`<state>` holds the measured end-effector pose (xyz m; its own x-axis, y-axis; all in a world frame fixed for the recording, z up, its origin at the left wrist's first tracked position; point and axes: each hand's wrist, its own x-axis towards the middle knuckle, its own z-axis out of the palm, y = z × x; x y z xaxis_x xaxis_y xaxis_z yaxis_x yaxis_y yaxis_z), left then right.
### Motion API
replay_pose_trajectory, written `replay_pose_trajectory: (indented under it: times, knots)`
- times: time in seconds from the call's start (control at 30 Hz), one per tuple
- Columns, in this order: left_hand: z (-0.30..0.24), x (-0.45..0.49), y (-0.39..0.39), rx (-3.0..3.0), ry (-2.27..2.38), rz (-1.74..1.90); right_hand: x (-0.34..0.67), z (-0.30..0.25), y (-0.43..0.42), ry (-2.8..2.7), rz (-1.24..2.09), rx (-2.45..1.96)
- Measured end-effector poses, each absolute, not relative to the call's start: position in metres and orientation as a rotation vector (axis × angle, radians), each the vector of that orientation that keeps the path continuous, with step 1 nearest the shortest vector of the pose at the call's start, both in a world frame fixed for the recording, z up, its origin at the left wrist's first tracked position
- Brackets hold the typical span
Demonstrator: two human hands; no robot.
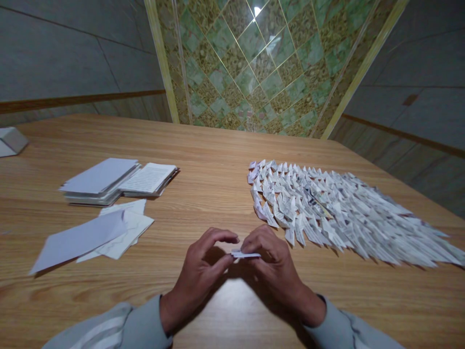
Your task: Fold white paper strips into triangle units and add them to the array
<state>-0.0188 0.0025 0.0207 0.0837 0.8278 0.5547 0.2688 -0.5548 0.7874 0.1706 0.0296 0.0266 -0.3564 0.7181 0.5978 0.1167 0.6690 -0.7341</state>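
Low over the table's front, a small folded piece of white paper (246,254) is pinched in my right hand (272,254), between the thumb below and curled fingers above. My left hand (205,257) is at the paper's left end, its thumb tip appearing to touch the edge. The left index finger arches above, with a gap between it and the thumb. To the right, many folded paper pieces (312,203) stand in dense, pointed rows, the nearest just beyond my right hand.
On the left lie a stack of paper sheets (100,177), a smaller printed stack (148,178) and several loose sheets (87,237). A white box-like object (12,140) is at the far left edge. The wooden table (203,145) reaches toward a green tiled wall (250,72).
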Motion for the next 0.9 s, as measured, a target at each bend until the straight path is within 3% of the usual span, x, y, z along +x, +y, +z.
replay_pose_trajectory:
  times: [0.23,0.63,0.9]
  knots:
    - [0.0181,-0.0212,0.0024,2.048,1.034,1.448,0.1711,0.0290,0.0287,-1.780,0.964,-0.734]
    - [0.0176,-0.0204,0.0020,2.009,1.131,1.444,0.1713,0.0273,0.0300,-2.018,0.449,-0.663]
    - [0.0210,-0.0162,0.0030,1.374,1.140,1.200,0.1737,0.0272,0.0322,-2.023,0.328,-0.608]
